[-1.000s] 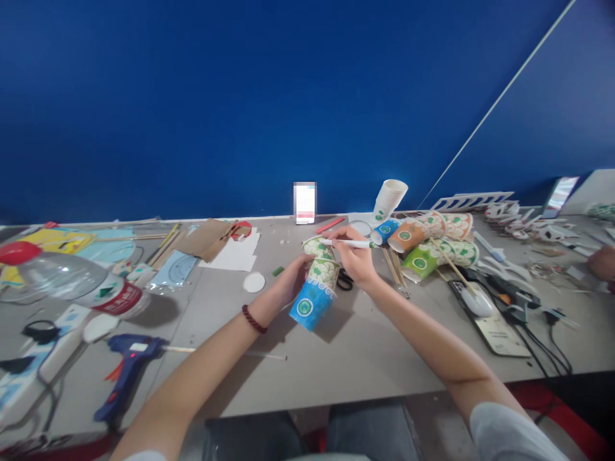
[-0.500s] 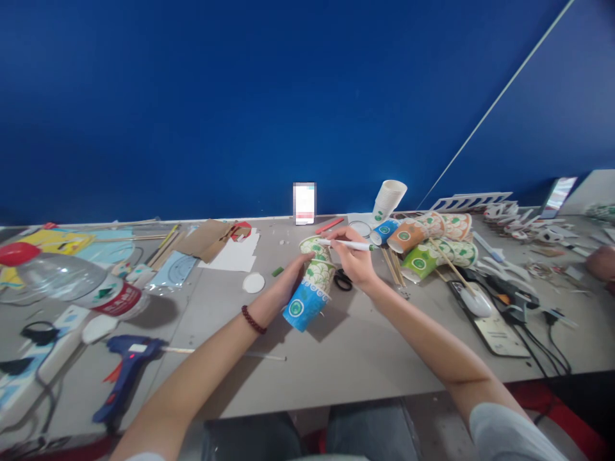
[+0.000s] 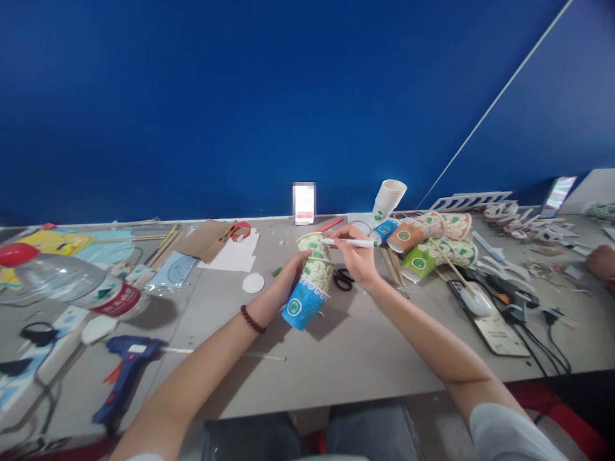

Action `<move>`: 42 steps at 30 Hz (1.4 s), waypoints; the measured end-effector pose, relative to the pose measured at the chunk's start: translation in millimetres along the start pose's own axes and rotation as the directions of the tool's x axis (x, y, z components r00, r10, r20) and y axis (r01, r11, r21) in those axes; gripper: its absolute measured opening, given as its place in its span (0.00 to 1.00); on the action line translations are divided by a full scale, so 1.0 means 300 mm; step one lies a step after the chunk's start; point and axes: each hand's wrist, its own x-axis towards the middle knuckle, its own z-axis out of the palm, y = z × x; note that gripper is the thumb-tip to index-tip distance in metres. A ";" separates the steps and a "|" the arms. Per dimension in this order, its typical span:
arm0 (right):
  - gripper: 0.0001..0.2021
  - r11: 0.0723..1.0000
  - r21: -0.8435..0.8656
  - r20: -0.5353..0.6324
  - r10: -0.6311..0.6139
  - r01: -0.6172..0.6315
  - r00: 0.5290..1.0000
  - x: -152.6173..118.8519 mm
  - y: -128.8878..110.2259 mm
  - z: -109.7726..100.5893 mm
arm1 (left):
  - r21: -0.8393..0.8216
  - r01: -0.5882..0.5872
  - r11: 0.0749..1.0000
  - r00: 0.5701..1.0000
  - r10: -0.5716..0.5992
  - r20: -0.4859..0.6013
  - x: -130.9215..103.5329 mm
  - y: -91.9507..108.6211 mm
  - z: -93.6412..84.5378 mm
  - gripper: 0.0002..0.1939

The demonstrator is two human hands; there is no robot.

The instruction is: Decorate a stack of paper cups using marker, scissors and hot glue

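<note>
My left hand (image 3: 287, 280) is wrapped round a joined row of paper cups (image 3: 317, 272), green-and-white at the top and blue at the lower end, tilted over the middle of the table. A white marker (image 3: 354, 243) is pinched in my right hand (image 3: 356, 256), its tip at the rim of the uppermost cup. Black scissors (image 3: 343, 280) lie just right of the cups, below my right hand. A white round disc (image 3: 253, 282) rests left of my left hand.
Blue glue gun (image 3: 129, 368), large bottle (image 3: 81, 285) and power strip (image 3: 41, 365) are at left. More cups (image 3: 413, 235) and a white cup stack (image 3: 389, 200) stand right. A phone (image 3: 304, 203) leans on the wall. Another person's hand (image 3: 601, 262) is at far right.
The held cups have shifted very slightly left. The marker in my right hand has moved slightly to the right and looks more level.
</note>
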 end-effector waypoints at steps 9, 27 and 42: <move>0.03 1.000 0.014 0.011 -0.006 0.006 1.000 0.003 -0.015 -0.003 | -0.011 -0.013 1.000 1.000 0.013 0.020 0.008 -0.001 -0.002 0.17; 0.05 1.000 0.003 0.030 0.008 -0.009 1.000 0.006 -0.048 -0.004 | 0.016 -0.002 1.000 1.000 0.002 0.005 0.007 -0.002 -0.003 0.19; 0.03 0.992 0.121 0.007 0.033 -0.033 0.999 0.009 -0.019 -0.001 | 0.028 -0.008 1.000 1.000 0.008 -0.006 0.001 -0.003 0.000 0.18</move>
